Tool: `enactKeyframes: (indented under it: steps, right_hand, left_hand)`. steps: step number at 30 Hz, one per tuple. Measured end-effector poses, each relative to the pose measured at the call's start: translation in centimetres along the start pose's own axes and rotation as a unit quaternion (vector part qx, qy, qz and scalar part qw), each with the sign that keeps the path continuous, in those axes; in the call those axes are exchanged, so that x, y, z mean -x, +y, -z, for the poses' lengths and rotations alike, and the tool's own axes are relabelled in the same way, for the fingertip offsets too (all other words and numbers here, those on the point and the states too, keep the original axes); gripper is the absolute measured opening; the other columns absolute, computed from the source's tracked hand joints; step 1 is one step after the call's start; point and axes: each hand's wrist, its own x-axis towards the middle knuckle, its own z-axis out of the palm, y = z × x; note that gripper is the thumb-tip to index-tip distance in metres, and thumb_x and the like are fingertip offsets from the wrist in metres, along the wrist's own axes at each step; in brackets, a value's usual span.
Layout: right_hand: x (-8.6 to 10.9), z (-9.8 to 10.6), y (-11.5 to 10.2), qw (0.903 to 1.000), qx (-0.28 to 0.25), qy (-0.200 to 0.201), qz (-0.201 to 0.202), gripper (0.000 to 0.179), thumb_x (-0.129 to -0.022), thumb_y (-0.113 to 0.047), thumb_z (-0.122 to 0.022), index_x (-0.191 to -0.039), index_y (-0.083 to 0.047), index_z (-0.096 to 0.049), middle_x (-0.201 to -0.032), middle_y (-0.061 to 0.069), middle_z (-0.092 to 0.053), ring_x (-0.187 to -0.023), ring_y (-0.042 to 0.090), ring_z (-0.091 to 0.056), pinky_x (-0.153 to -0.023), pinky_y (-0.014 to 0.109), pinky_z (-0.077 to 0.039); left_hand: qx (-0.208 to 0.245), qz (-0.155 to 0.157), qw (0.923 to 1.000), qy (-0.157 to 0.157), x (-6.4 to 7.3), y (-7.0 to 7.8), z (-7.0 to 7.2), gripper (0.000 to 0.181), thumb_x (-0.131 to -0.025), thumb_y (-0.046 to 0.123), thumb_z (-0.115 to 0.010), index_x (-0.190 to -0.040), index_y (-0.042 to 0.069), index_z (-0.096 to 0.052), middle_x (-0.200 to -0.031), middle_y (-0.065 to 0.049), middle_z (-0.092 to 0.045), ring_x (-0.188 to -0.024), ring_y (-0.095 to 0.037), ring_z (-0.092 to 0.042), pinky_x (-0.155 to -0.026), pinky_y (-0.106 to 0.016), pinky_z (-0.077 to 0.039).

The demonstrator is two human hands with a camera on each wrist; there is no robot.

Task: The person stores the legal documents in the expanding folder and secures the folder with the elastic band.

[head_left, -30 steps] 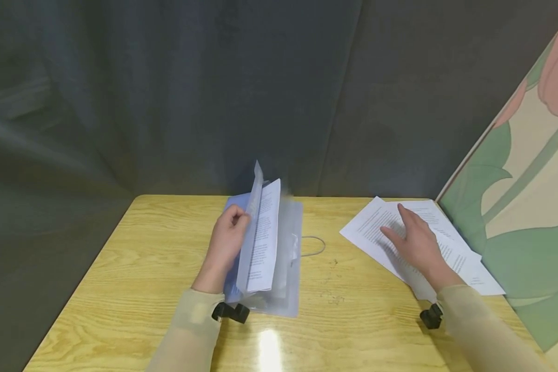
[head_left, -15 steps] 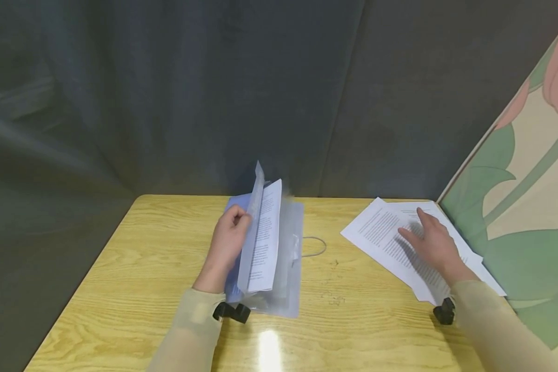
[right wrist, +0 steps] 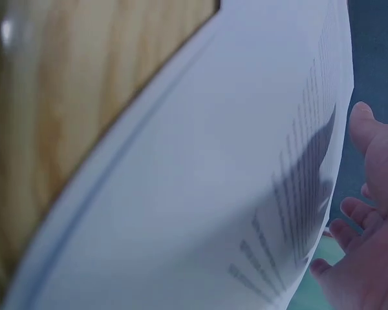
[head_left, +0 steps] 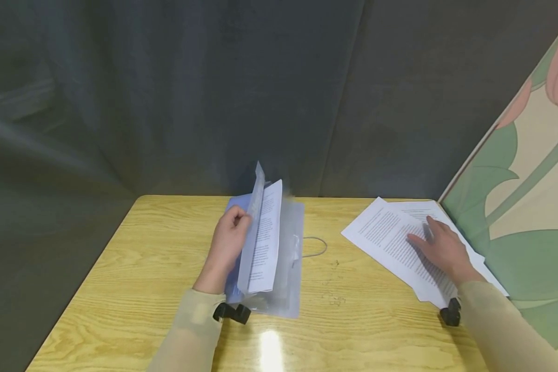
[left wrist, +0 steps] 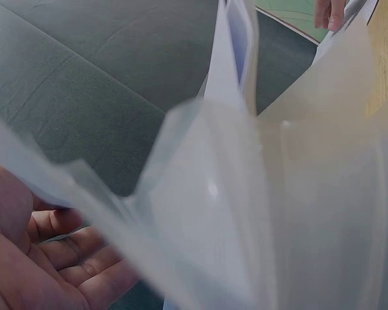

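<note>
In the head view a clear plastic document folder [head_left: 290, 248] lies spread apart at the table's centre, its left part bluish. My left hand [head_left: 227, 240] pinches a translucent leaf [head_left: 253, 227] of it, raised upright. Printed papers [head_left: 267, 237] stand beside that leaf. The left wrist view shows my left fingers [left wrist: 94, 265] behind the translucent plastic. Over at the right, several loose printed sheets [head_left: 376, 232] overlap. My right hand [head_left: 446, 250] hovers above them with fingers spread; its shadow falls on the top sheet [right wrist: 181, 161] in the right wrist view.
A grey elastic loop [head_left: 316, 247] sticks out from the folder's right side. The wooden table [head_left: 135, 268] runs back to a dark curtain [head_left: 242, 93]. A flower-patterned panel [head_left: 535, 222] borders the sheets on the right.
My right hand has moved to the right and slightly nearer across the loose sheets, uncovering more of the top one. My left hand and the folder have stayed in place.
</note>
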Motion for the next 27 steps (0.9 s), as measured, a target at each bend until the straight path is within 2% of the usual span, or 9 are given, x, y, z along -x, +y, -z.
enactKeyframes:
  steps: [12, 27]
  right_hand:
    - [0.3, 0.1, 1.0, 0.9997, 0.021, 0.0, 0.009, 0.099, -0.11, -0.055, -0.061, -0.16, 0.021, -0.023, -0.155, 0.054, -0.027, -0.142, 0.072, -0.029, -0.114, 0.078, -0.028]
    - [0.1, 0.0, 1.5, 0.9995, 0.028, -0.013, -0.002, 0.106, -0.107, -0.063, -0.061, -0.16, 0.022, -0.023, -0.155, 0.053, -0.028, -0.143, 0.072, -0.029, -0.115, 0.079, -0.027]
  left_hand:
    - [-0.002, -0.001, 1.0, 0.0, -0.1, -0.1, 0.1, 0.017, -0.108, 0.016, -0.056, -0.094, 0.009, -0.058, -0.081, -0.006, -0.047, -0.072, -0.022, -0.045, -0.063, -0.033, -0.036]
    - [-0.008, -0.001, 1.0, 0.002, 0.1, 0.0, -0.1, 0.016, -0.108, 0.016, -0.056, -0.094, 0.009, -0.058, -0.082, -0.005, -0.048, -0.073, -0.021, -0.046, -0.064, -0.033, -0.036]
